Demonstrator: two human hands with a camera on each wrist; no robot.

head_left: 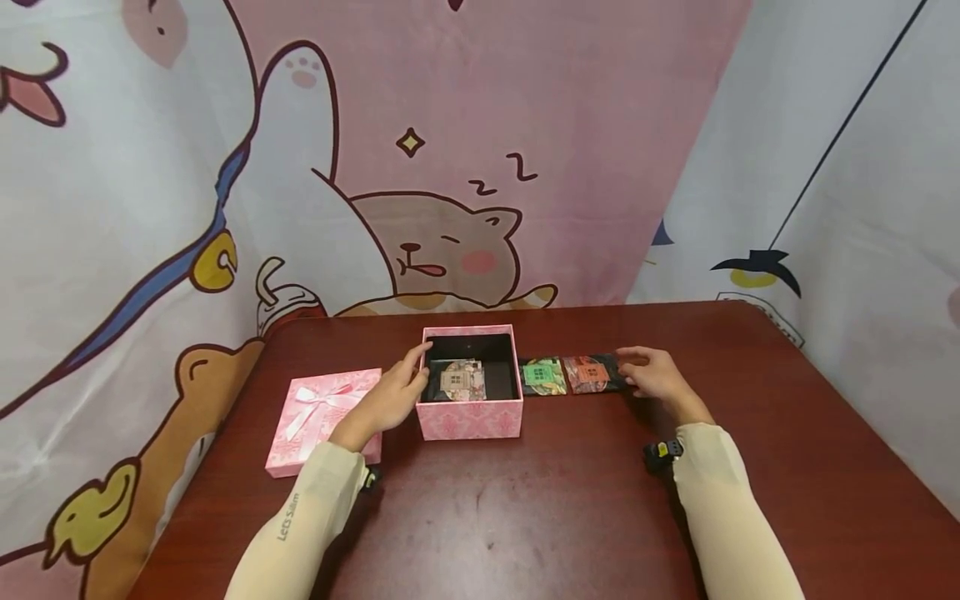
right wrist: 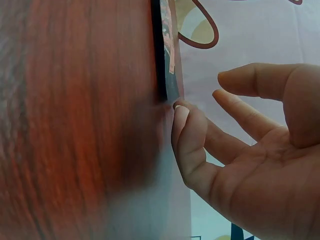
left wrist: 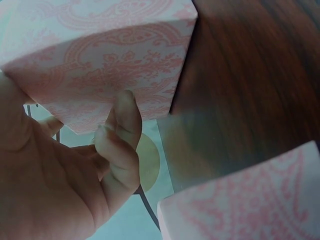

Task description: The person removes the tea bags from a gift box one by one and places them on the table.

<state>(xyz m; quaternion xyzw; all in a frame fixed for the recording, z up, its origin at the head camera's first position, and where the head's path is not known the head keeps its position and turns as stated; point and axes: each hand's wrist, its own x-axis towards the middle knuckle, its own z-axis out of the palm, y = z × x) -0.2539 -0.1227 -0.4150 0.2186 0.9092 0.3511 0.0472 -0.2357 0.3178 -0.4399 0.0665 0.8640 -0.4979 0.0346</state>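
Note:
A pink patterned box [head_left: 469, 421] stands without its lid on the table, its inside black. My left hand [head_left: 393, 393] rests against the box's left side, fingers loosely bent at the rim; the left wrist view shows fingertips by the patterned wall [left wrist: 120, 65]. Inside the box, on the left, lies a dark packet with a beige label [head_left: 457, 381]. To the box's right lie a green-labelled packet [head_left: 542, 377] and a red-orange-labelled packet [head_left: 588, 374]. My right hand [head_left: 660, 379] is at the latter's right end, fingertips at its edge [right wrist: 171, 87], thumb apart.
The pink box lid [head_left: 330, 408] with a ribbon bow lies left of the box, under my left forearm. Everything stands on a dark reddish-brown table [head_left: 510, 517]. A cartoon-printed cloth [head_left: 600, 125] hangs behind the far table edge and along both sides.

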